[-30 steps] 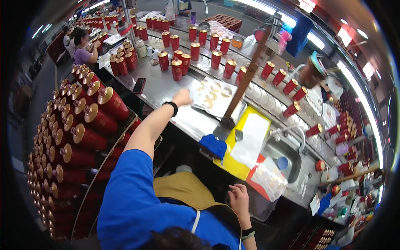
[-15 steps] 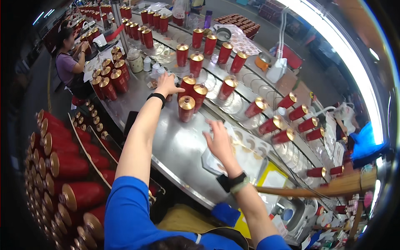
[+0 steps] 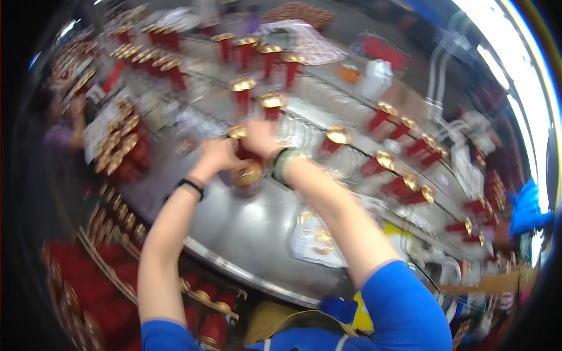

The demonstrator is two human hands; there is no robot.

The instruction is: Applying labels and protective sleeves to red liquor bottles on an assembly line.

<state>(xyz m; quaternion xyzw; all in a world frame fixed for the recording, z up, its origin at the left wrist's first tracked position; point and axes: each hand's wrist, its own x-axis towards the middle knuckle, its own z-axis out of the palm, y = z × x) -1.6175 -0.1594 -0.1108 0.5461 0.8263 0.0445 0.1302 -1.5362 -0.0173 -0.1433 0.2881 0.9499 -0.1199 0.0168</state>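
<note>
Motion smears the whole picture. On the metal worktable (image 3: 234, 219), both my hands reach to a small group of red bottles with gold tops. My left hand (image 3: 218, 156) is at the left side of the group, its thumb toward the nearest bottle (image 3: 247, 174). Beside it, my right hand (image 3: 259, 138) reaches past a gold-topped bottle (image 3: 237, 131) standing between the two hands. The fingers of both hands are too blurred or hidden to show whether they grip a bottle.
Red bottles (image 3: 272, 105) stand along the conveyor (image 3: 310, 99) beyond my hands. A cluster of bottles (image 3: 120, 149) is at the table's left end, near a person in purple (image 3: 61, 133). A white tray with small pieces (image 3: 316, 240) lies below my right forearm. More bottles fill racks (image 3: 99, 275) lower left.
My right hand has moved up and left from above the tray to the bottle group. My left hand has come down slightly beside it. The view has shifted and blurred.
</note>
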